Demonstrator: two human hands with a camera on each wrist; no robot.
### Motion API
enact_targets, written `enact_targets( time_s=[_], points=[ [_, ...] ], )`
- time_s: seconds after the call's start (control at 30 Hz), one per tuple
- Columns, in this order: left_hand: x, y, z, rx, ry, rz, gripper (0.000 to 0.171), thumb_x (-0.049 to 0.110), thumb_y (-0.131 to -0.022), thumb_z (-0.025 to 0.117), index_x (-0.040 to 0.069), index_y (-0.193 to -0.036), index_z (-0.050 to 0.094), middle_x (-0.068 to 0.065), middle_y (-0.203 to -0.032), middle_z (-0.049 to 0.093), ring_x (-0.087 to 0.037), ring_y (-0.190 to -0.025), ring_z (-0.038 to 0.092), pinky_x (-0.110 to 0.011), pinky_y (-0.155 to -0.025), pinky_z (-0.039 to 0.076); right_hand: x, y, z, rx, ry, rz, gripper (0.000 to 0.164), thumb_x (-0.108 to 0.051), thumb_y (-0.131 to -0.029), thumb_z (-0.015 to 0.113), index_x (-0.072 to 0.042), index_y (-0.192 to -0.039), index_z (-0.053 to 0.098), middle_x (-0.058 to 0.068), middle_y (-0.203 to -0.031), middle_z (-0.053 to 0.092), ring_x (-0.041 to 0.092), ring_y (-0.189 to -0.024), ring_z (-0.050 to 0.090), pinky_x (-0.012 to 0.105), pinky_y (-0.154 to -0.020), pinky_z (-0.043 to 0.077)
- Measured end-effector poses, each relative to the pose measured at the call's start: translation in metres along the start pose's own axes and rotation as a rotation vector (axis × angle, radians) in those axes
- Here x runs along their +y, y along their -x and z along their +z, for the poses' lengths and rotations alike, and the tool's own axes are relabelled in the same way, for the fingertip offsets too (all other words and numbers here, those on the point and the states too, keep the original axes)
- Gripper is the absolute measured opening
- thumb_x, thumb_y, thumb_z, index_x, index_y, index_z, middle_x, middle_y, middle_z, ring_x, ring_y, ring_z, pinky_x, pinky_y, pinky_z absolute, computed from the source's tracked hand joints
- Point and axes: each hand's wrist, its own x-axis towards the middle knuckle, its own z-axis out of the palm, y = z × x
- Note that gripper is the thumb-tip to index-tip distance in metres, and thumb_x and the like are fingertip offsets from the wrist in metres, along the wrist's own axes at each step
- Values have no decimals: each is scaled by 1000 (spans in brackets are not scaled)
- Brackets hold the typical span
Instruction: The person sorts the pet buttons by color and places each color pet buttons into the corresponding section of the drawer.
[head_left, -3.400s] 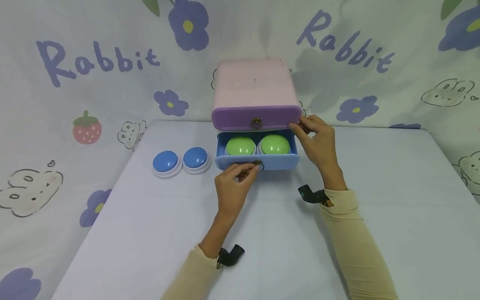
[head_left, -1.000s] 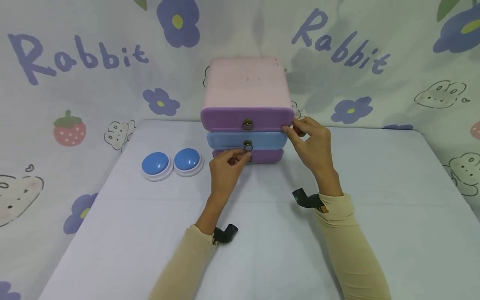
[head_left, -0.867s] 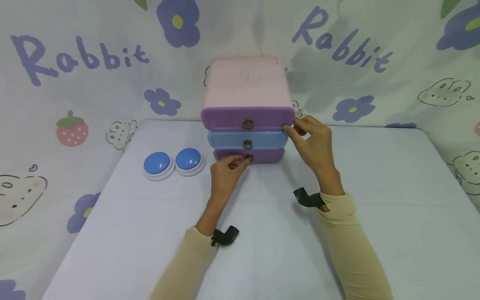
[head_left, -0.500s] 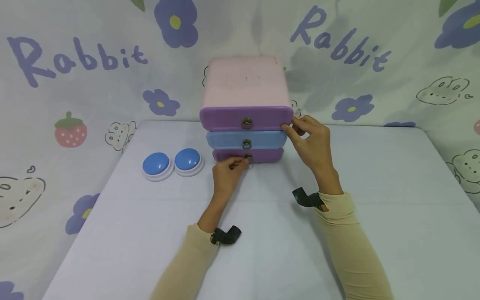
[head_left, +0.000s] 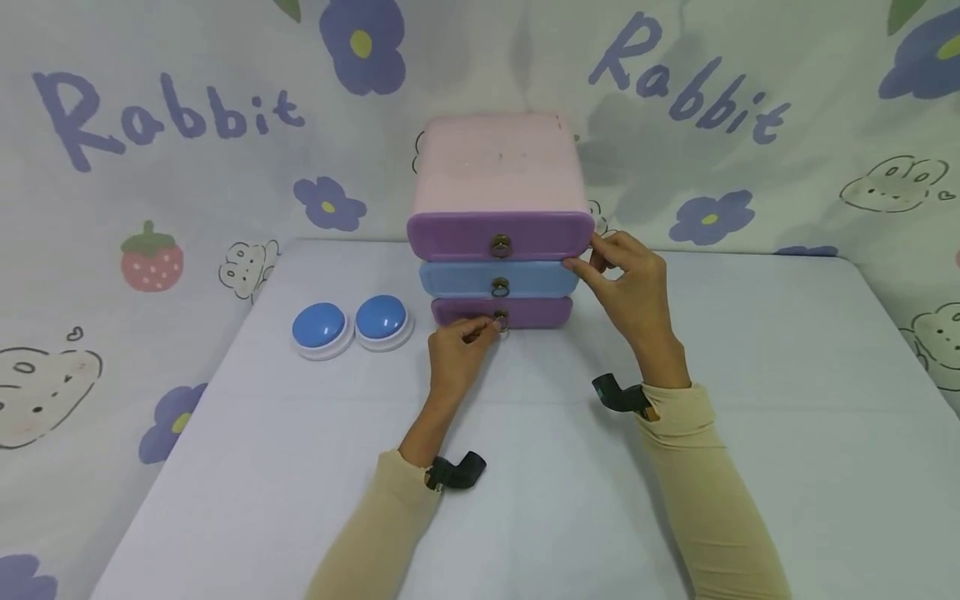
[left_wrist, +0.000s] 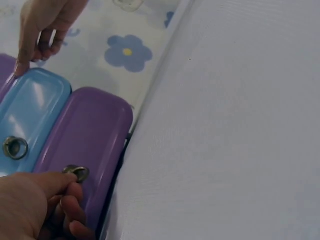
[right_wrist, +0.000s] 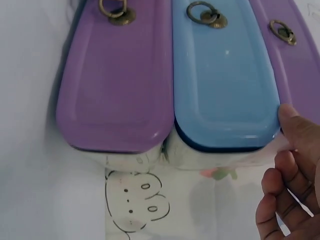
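A small cabinet (head_left: pixel 498 167) with a pink top stands at the back. Its purple top drawer (head_left: pixel 453 237), light-blue middle drawer (head_left: pixel 461 280) and purple bottom drawer (head_left: pixel 542 313) are all pushed in. My left hand (head_left: pixel 459 358) pinches the brass ring pull (left_wrist: pixel 82 172) of the bottom drawer between thumb and forefinger. At the cabinet's right side, my right hand (head_left: pixel 633 283) holds the corner where the top and middle drawers meet. In the right wrist view its thumb (right_wrist: pixel 290 118) lies on the blue drawer's edge, with the other fingers curled beside the cabinet.
Two blue dome push buttons on white bases, a left one (head_left: pixel 319 325) and a right one (head_left: pixel 382 317), sit left of the cabinet. A white cloth (head_left: pixel 555 500) covers the table. Behind hangs a patterned curtain (head_left: pixel 247 192).
The blue drawer, earlier pulled out with two green push buttons inside, is now in. My left hand has moved from its ring down to the bottom drawer's ring. My right thumb has shifted slightly lower.
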Motion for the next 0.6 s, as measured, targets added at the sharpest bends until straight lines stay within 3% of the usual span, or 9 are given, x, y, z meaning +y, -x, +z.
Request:
enact_targets(
  time_s=[0.3, 0.6],
  points=[
    [0, 2, -4, -3, 13, 10, 8, 19, -79, 71, 14, -82, 76, 5, -69, 65, -7, -61, 56, -19, -55, 45, -5, 1, 5, 52, -39, 17, 39, -17, -70, 79, -5, -106, 69, 4, -69, 56, 13, -65, 52, 17, -63, 39],
    [0, 18, -7, -30, 32, 14, 7, 20, -79, 72, 16, -84, 76, 7, -69, 64, -5, -63, 56, -19, -59, 46, -3, 2, 5, 60, -34, 13, 38, -15, -70, 79, -3, -105, 68, 4, -68, 56, 13, -65, 52, 20, -62, 41]
  ],
)
